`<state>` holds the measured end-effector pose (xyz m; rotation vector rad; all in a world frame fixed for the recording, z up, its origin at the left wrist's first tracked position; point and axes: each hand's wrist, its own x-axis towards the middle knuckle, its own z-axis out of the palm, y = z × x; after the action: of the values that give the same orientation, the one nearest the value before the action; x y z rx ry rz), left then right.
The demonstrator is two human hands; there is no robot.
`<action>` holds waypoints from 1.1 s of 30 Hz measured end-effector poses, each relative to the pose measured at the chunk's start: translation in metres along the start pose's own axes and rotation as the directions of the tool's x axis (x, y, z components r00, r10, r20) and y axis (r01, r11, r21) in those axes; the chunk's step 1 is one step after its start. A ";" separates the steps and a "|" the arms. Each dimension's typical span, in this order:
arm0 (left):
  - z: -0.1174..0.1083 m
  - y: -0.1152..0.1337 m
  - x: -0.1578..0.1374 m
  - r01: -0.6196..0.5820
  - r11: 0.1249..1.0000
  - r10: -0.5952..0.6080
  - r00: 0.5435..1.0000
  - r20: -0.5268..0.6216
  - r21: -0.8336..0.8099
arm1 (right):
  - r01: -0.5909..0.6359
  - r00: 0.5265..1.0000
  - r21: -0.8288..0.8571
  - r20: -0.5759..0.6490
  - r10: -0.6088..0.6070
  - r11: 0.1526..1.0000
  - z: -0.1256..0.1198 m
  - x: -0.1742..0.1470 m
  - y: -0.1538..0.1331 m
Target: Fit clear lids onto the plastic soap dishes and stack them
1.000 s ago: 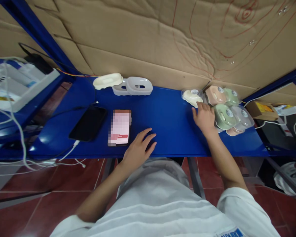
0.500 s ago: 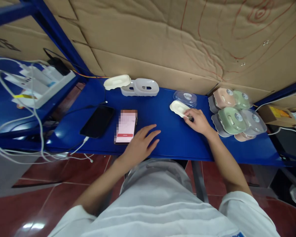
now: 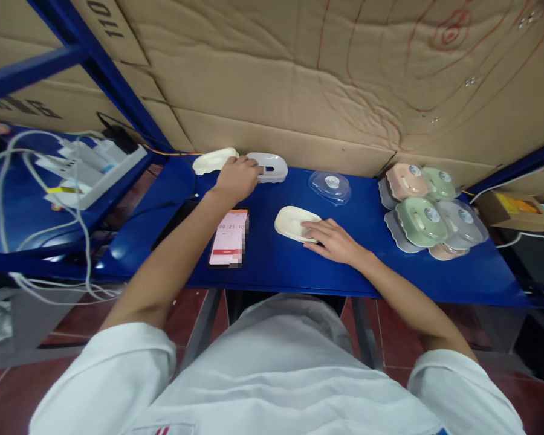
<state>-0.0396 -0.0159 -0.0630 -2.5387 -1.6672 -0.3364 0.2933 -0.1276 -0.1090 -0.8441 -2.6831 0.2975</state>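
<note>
My right hand [image 3: 332, 240] grips the near right end of a cream oval soap dish [image 3: 291, 221], fingers over its inside and thumb at the near rim. The dish rests on the blue table. My left hand [image 3: 238, 179] is at the back, fingers bent down onto the grey soap dish parts, hiding one of them. Beside those fingers a grey dish with a slot [image 3: 277, 175] shows. Another cream dish [image 3: 211, 161] sits left of the hand. A clear lid [image 3: 330, 187] with a round label lies behind the right hand.
Stacked soap dishes with clear lids [image 3: 424, 220] in green, pink and grey stand at the right. A phone showing a timer [image 3: 229, 238] lies at left centre, and a dark phone [image 3: 167, 226] is partly under my left forearm. Cables and a power strip [image 3: 109, 181] occupy the left.
My right hand has brought the cream dish leftward and nearer to the middle. My left hand has gone from the front of the table back to the grey dishes.
</note>
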 end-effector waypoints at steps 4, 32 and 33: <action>-0.008 0.016 -0.023 0.031 0.994 -0.037 0.998 -0.054 -0.109 | -0.076 0.990 0.006 -0.120 0.077 0.997 -0.001 0.000 0.007; 0.016 0.062 -0.068 -0.527 0.834 0.533 0.846 -0.008 -0.162 | 0.004 0.980 -0.282 -0.190 -0.060 0.959 0.017 0.001 -0.001; 0.017 0.061 -0.068 -0.531 0.832 0.536 0.844 -0.017 -0.162 | 0.002 0.980 -0.257 -0.190 -0.053 0.966 0.017 0.002 0.000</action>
<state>-0.0076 -0.0980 -0.0921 -2.9938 -0.8872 -0.3938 0.2856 -0.1283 -0.1243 -0.8570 -2.5782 -0.1375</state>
